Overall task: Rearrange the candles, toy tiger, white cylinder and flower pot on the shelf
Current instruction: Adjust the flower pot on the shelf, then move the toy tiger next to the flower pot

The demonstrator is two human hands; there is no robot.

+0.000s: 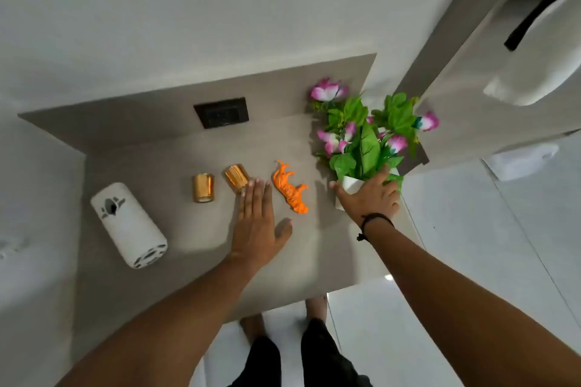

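On the grey shelf (188, 148) a white cylinder (129, 225) stands at the left. Two gold candles sit mid-shelf: one upright (203, 187), the other (236, 176) tilted beside it. An orange toy tiger (290, 187) lies to their right. At the right edge is a white flower pot (351, 183) with pink flowers and green leaves (367, 132). My left hand (256, 223) hovers flat with fingers together, its fingertips touching or nearly touching the tilted candle. My right hand (371, 196) is wrapped around the flower pot.
A dark socket plate (221, 112) is set in the shelf's back panel. A white wall rises behind. A wardrobe door with a black handle (531, 12) stands at the right. White floor tiles and my feet (284, 317) lie below the shelf's front edge.
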